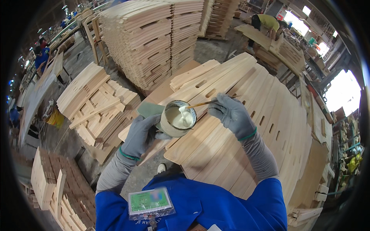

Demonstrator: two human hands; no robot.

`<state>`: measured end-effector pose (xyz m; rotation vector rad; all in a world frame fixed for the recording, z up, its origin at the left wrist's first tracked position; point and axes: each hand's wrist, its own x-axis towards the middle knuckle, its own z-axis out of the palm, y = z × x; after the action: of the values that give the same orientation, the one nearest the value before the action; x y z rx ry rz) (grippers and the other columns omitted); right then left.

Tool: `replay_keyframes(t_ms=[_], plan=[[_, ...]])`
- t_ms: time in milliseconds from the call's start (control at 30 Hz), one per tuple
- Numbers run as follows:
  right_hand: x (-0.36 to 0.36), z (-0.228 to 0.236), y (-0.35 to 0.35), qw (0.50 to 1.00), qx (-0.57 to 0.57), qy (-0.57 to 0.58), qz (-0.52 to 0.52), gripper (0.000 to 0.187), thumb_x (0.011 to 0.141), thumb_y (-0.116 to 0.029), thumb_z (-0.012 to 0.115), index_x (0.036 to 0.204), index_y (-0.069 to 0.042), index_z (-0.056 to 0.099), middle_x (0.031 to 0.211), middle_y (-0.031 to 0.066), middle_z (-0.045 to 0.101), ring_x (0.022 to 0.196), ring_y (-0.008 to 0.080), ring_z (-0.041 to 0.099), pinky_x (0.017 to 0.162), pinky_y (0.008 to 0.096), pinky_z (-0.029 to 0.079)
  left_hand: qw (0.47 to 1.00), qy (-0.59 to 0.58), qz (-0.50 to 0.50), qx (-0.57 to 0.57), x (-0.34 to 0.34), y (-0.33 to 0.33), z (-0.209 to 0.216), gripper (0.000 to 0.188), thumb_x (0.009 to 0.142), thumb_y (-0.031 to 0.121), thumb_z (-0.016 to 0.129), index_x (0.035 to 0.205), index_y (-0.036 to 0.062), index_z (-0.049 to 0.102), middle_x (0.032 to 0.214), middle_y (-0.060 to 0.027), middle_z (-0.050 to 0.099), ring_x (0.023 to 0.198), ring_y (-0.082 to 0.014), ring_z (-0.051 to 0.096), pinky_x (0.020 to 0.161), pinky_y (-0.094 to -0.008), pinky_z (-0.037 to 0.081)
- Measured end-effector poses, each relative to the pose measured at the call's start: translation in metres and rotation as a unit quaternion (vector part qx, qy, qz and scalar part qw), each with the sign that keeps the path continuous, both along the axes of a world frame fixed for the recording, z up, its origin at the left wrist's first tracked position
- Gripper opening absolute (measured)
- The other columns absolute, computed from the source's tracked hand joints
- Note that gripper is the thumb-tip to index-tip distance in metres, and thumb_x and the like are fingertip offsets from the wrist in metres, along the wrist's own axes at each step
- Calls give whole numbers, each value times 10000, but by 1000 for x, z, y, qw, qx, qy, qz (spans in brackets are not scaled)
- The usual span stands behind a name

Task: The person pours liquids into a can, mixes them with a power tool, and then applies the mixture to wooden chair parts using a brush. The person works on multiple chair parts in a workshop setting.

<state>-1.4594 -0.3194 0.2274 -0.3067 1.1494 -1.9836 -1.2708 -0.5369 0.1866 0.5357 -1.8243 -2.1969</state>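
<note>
My left hand, in a grey glove, is wrapped round a small round pot tilted so its open mouth shows. White paste lies inside, and the rim is smeared. A flat grey-green piece sticks out beside the pot by the left fingers; I cannot tell whether it is gripped too. Between the closed fingers of my gloved right hand is a thin wooden stick. Its far end carries a blob of paste over the pot. Beneath both hands lie pale wooden boards, several with oval slots.
Tall stacks of boards stand ahead. Lower stacks with loose slats are at the left, more boards at the lower left. A person bends over a workbench at the far right; another person is at the far left.
</note>
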Motion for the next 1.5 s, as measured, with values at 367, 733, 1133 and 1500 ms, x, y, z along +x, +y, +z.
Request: replay_keyframes(t_ms=[367, 733, 1133, 1500], plan=[[-68, -21, -32, 999, -6, 31, -33, 164, 905, -173, 629, 918, -15, 589, 810, 96, 646, 745, 185, 674, 698, 311, 599, 997, 27, -50, 44, -28, -23, -2, 344, 773, -45, 650, 1113, -39, 602, 984, -86, 655, 899, -152, 650, 758, -271, 542], [-144, -11, -79, 914, 140, 379, -28, 256, 855, -236, 697, 858, -5, 586, 750, 63, 620, 627, 125, 633, 584, 253, 575, 980, 63, 73, 174, -28, -42, 12, 270, 965, 135, 480, 1163, -44, 526, 1006, -121, 646, 875, -202, 681, 735, -306, 606], [-125, 7, -93, 791, 159, 575, 138, 122, 863, -152, 657, 862, -34, 627, 759, 19, 635, 704, 80, 590, 651, 233, 488, 991, 59, 80, 84, -18, -49, 4, 273, 960, 132, 488, 1140, -68, 532, 1038, -149, 629, 910, -227, 671, 763, -327, 605], [-122, 8, -102, 825, 220, 514, 87, 130, 826, -121, 710, 812, -30, 620, 713, 28, 635, 643, 78, 613, 598, 198, 506, 977, 66, 86, 185, -21, -42, 11, 269, 958, 104, 473, 1138, -89, 519, 1045, -158, 619, 902, -232, 672, 750, -369, 616]])
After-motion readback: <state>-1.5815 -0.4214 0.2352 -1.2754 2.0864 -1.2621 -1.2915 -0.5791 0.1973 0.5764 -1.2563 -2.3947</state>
